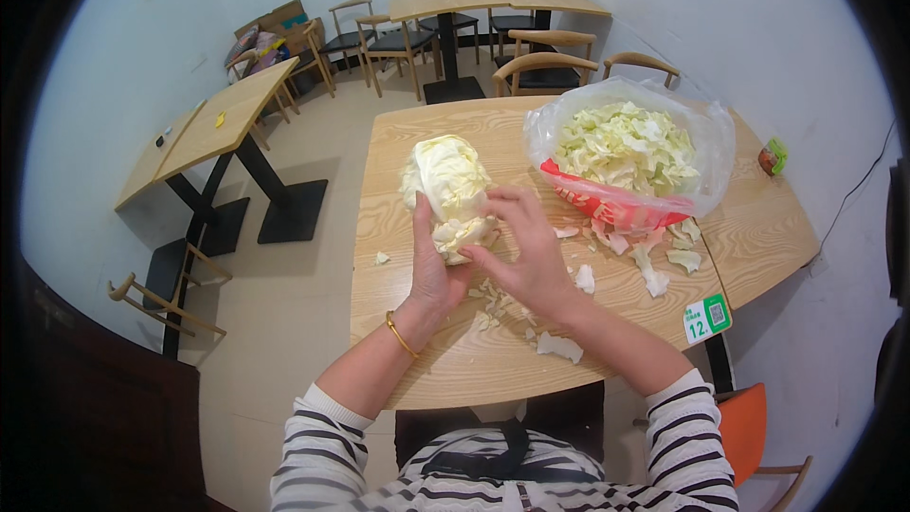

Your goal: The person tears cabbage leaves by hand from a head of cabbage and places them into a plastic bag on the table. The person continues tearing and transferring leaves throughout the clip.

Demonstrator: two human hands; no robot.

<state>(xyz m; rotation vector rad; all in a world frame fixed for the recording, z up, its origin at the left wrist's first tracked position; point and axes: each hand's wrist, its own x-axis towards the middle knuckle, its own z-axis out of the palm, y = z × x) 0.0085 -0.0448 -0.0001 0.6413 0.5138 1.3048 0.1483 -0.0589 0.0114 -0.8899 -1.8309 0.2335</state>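
Note:
A pale cabbage head [451, 174] with crinkled leaves is held over the wooden table [398, 327] in front of me. My left hand [435, 263] supports it from the near left side, thumb up along the leaves. On its right side, my right hand [526, 252] has thumb and fingers at the torn lower leaves; whether a leaf is pinched there cannot be made out. Small cabbage scraps [490, 306] and a larger leaf piece [559, 347] lie beneath and near my wrists. The underside of the head is hidden.
A clear plastic bag [714, 135] with red print holds torn cabbage leaves [625, 146] at the table's far right. Leaf pieces [650, 270] lie before it. A printed code card [707, 318] sits at the right edge, and a small green-topped container [773, 156] stands beyond.

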